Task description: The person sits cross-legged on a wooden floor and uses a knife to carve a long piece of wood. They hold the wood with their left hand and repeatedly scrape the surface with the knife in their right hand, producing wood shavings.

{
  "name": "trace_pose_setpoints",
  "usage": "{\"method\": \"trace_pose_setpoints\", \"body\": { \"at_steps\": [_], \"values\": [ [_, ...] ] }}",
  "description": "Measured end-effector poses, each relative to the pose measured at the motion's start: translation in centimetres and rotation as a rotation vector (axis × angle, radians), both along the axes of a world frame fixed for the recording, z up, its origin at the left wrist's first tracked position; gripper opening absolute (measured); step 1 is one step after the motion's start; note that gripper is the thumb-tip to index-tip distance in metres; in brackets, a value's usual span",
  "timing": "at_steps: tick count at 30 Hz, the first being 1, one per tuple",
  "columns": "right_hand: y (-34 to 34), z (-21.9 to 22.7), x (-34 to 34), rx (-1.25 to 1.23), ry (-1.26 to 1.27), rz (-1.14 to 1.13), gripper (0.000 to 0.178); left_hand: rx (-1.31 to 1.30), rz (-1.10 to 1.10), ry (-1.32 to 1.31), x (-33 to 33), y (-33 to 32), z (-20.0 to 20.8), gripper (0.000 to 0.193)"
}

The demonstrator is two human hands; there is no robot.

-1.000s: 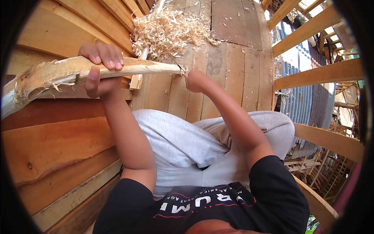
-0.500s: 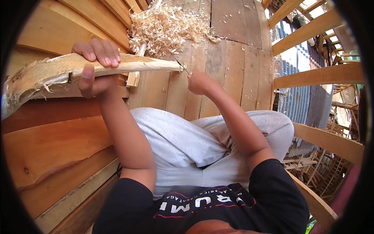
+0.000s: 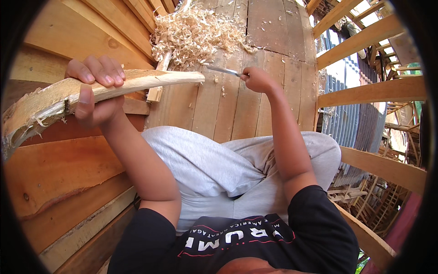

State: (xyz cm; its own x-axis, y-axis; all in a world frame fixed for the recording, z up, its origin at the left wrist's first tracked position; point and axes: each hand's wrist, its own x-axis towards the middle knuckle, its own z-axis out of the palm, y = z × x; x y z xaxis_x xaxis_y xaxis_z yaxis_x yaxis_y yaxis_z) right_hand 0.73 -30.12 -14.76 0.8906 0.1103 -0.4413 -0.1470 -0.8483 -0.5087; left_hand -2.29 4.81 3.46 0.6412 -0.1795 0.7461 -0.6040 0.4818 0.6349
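A long, curved piece of pale wood [image 3: 137, 82] runs from the left edge toward the middle, tapering to a thin carved end on the right. Its thick left part has rough, splintered edges. My left hand [image 3: 96, 86] is closed round its middle, fingers over the top and thumb on the near side. In my right hand [image 3: 260, 80] is a knife [image 3: 223, 70], gripped by the handle, its blade pointing left. The blade's tip lies just beyond the thin end of the wood, with a small gap between them.
A heap of curled wood shavings [image 3: 196, 36] lies on the plank floor [image 3: 242, 109] ahead. Stacked boards [image 3: 68, 169] line the left side. A wooden rail [image 3: 374, 93] stands to the right, with corrugated metal sheets [image 3: 342, 109] beyond. My crossed legs [image 3: 205, 160] are below the hands.
My right hand has moved away and to the right, and the knife's blade has come off the wood's thin end. My left hand and the wood have shifted slightly left.
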Motion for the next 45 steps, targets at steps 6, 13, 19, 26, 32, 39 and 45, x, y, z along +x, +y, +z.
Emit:
{"method": "trace_pose_setpoints", "body": {
  "at_steps": [6, 13, 19, 26, 32, 39, 45],
  "values": [
    [-2.9, -1.5, -0.2, -0.008, 0.031, 0.260, 0.021, -0.029, 0.095, -0.025, -1.1, 1.2, 0.7, 0.023],
    [-1.7, -2.0, 0.6, -0.020, -0.245, -0.249, 0.023, -0.021, 0.085, -0.060, -1.4, 1.6, 1.1, 0.023],
    [-4.9, -0.9, -0.1, -0.036, 0.111, 0.220, 0.025, -0.032, 0.066, -0.052, -1.4, 2.2, 0.8, 0.022],
    [-3.3, 0.3, 0.0, -0.195, -0.322, -0.386, 0.024, -0.042, 0.071, -0.053, -1.5, 2.2, 0.7, 0.023],
    [-2.7, 0.0, -0.3, 0.097, -0.053, 0.090, 0.025, -0.054, 0.181, 0.003, -2.1, 2.4, 1.1, 0.022],
    [4.7, -2.9, -2.3, 0.070, -0.181, 0.190, 0.023, -0.094, 0.197, -0.027, -2.1, 2.7, 1.4, 0.023],
    [3.3, -1.4, -1.2, 0.103, -0.210, 0.068, 0.018, -0.066, 0.200, -0.039, -2.3, 3.0, 1.7, 0.023]
  ]
}}
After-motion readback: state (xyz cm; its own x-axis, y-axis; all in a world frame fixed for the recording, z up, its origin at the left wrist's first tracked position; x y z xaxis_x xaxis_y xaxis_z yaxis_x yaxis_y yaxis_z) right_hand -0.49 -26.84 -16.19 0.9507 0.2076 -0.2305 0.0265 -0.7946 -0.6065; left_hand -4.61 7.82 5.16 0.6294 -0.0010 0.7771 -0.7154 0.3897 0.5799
